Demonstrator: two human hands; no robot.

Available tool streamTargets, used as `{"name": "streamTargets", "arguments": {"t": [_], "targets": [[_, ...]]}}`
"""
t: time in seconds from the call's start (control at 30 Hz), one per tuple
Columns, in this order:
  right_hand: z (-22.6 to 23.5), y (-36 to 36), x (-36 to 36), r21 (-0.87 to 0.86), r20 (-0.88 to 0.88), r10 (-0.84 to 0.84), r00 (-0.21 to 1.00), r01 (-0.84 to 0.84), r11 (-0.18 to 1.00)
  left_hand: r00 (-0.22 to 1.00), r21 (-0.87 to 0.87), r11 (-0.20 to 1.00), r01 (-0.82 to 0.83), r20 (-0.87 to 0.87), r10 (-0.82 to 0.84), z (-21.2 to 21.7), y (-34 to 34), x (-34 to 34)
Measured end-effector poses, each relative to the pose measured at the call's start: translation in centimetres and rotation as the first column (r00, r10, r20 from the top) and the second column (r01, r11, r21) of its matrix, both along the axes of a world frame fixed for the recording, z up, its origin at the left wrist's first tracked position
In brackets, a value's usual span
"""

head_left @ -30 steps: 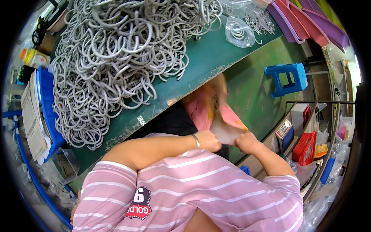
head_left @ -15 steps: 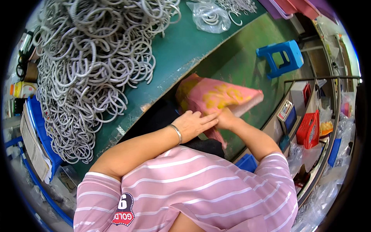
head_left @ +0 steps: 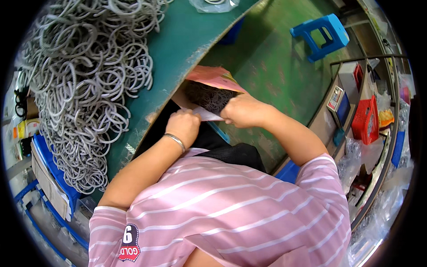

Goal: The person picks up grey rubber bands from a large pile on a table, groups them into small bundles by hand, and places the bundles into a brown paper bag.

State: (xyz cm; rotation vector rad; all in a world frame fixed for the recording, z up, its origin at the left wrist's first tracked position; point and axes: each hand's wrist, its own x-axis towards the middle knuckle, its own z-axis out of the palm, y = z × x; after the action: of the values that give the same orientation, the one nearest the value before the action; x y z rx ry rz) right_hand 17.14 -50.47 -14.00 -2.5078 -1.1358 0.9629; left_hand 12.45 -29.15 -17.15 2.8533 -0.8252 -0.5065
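Observation:
Between my hands a pink sack (head_left: 209,74) with yellow print gapes at its mouth, and its pale inner side shows. Inside lies a dark mass of thin metal rings (head_left: 212,97), too small to tell apart. My left hand (head_left: 184,127), a bangle on its wrist, is closed on the near left rim of the sack. My right hand (head_left: 243,110) grips the rim on the right, fingers curled inward. The sack hangs beside the table edge, low in front of me; its bottom is hidden.
A large heap of grey ribbed rings (head_left: 98,80) covers the left of the green table (head_left: 178,49). A clear bag (head_left: 215,4) lies at its far edge. On the green floor stands a blue stool (head_left: 322,38). Shelving at right holds a red basket (head_left: 365,120) and a calculator (head_left: 335,98).
The sack's folded-over mouth has been pulled wide, showing the contents. My hands, close together before, have moved apart onto its rim. The view has shifted, so the table sits farther left.

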Motion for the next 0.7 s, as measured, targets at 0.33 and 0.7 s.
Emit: {"name": "streamTargets", "arguments": {"t": [0.33, 0.7], "targets": [[-1.5, 1.8, 3.3, -0.011, 0.343, -0.524, 0.779, 0.562, 0.827, 0.998, 0.042, 0.998, 0.052, -0.039, -0.051, 0.4, -1.0, -0.9], [10.0, 7.1, 1.8, 0.501, 0.024, -0.324, 0.946, 0.269, 0.823, 0.969, -0.625, 0.773, -0.112, -0.241, -0.054, 8.2, 4.7, -1.9]]}}
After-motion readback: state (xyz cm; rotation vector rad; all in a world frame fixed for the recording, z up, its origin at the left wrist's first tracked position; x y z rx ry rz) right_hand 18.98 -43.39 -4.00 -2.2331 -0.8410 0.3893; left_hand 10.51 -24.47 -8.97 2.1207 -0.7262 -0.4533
